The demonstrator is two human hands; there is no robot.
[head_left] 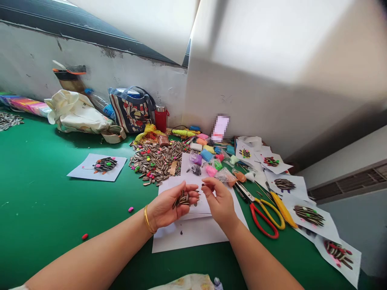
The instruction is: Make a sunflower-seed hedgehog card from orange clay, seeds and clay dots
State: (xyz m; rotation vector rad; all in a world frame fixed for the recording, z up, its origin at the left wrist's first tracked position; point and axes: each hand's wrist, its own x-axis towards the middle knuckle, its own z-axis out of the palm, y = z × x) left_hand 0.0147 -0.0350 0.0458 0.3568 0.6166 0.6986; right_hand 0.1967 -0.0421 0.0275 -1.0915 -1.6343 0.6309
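Observation:
My left hand (171, 207) is turned palm up and cupped around a small heap of striped sunflower seeds (182, 199). Just right of its fingertips, my right hand (220, 203) has thumb and forefinger pinched together. A tiny dark bit shows at that pinch, too small to name. Both hands hover over white paper sheets (193, 235), which have a few dark specks on them. Beyond the hands lies a large pile of sunflower seeds (160, 157) mixed with coloured ones. Bagged lumps of coloured modelling clay (208, 155) sit to its right.
Red-and-yellow-handled scissors (266, 213) and a yellow utility knife (282, 209) lie to the right. Cards with seed-covered figures (310, 215) line the right edge; another card (96, 167) is at left. Bags (131, 108) and a red flask (161, 119) stand by the wall.

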